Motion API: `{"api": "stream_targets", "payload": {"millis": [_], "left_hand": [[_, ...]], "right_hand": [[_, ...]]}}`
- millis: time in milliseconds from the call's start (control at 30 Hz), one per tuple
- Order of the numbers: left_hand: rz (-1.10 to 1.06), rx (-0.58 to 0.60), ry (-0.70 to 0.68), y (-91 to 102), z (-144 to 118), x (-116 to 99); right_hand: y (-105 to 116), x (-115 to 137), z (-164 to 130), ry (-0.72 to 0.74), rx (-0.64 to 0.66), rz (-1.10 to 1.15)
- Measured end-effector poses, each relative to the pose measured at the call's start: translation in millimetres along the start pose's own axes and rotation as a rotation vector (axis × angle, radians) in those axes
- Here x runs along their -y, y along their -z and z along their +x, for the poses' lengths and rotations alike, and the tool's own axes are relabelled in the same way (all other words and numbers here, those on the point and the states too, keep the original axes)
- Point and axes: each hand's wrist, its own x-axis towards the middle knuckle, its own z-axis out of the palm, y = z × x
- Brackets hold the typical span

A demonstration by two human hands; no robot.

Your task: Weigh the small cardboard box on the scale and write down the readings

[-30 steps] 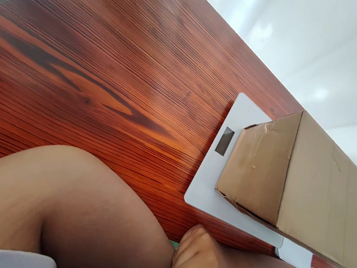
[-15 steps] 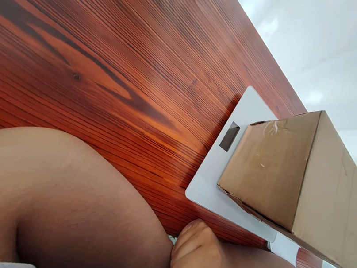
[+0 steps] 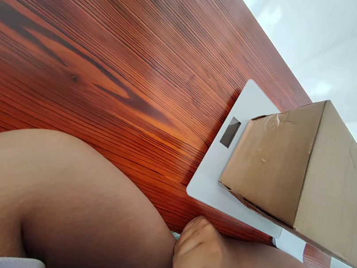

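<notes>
My right hand is closed in a fist at the bottom middle, its thumb pressed against the curled fingers. Nothing shows in it. It lies up against my left forearm, which comes in from the left edge. My left hand is hidden behind the fist or below the frame. Beyond the fist, a flat white scale with a dark display lies on the table. A brown cardboard box sits on the scale, and neither arm touches it.
The reddish wooden table with dark grain fills the left and middle. White sheeting spreads past its far edge. A small white piece lies under the box's near side, beside the scale.
The view has shifted slightly, so the box and scale sit a little higher and the box reaches further right. My right hand stays closed in the same pose.
</notes>
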Motion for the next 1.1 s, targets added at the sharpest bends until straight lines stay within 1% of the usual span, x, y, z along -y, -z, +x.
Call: {"api": "stream_targets", "payload": {"millis": [133,267,400,500,633,667,700,767,833,867,967,1000,1100], "left_hand": [[-0.032,-0.038,-0.029,3.0,-2.4,5.3],[-0.004,-0.046,-0.037,5.5,-5.4,11.9],[0.008,-0.053,-0.047,5.8,-10.5,19.8],[-0.003,-0.062,-0.049,5.8,-13.0,24.4],[-0.003,-0.061,-0.041,4.5,-14.3,26.6],[-0.002,-0.067,-0.044,4.0,-14.5,26.5],[0.0,-0.075,-0.047,3.4,-14.6,26.3],[0.003,-0.086,-0.051,2.4,-15.0,25.2],[0.01,-0.082,-0.053,2.3,-15.4,23.7],[0.014,-0.077,-0.055,2.5,-15.6,23.0],[0.026,-0.066,-0.07,3.6,-16.0,21.8],[0.028,-0.069,-0.075,3.8,-16.0,21.9],[0.028,-0.087,-0.1,3.4,-15.8,22.8]], "right_hand": [[3.6,4.6,7.8,-0.014,0.006,0.009],[5.2,7.2,6.7,-0.033,0.028,0.001],[1.9,3.2,-0.2,-0.107,0.118,-0.038],[-0.4,-2.0,-4.9,-0.106,0.134,-0.033],[1.4,-3.4,-3.7,-0.159,0.221,-0.02],[1.8,-2.9,-3.0,-0.159,0.224,-0.015],[2.0,-2.4,-2.5,-0.145,0.2,-0.011],[1.3,-1.8,-2.9,-0.082,0.099,-0.001],[0.2,-1.6,-4.3,-0.051,0.055,-0.002],[-0.1,-1.4,-4.9,-0.063,0.078,-0.008],[1.4,0.2,-4.1,-0.176,0.229,-0.05],[2.5,0.9,-3.1,-0.204,0.257,-0.059],[4.4,2.1,-0.6,-0.212,0.242,-0.039]]}}
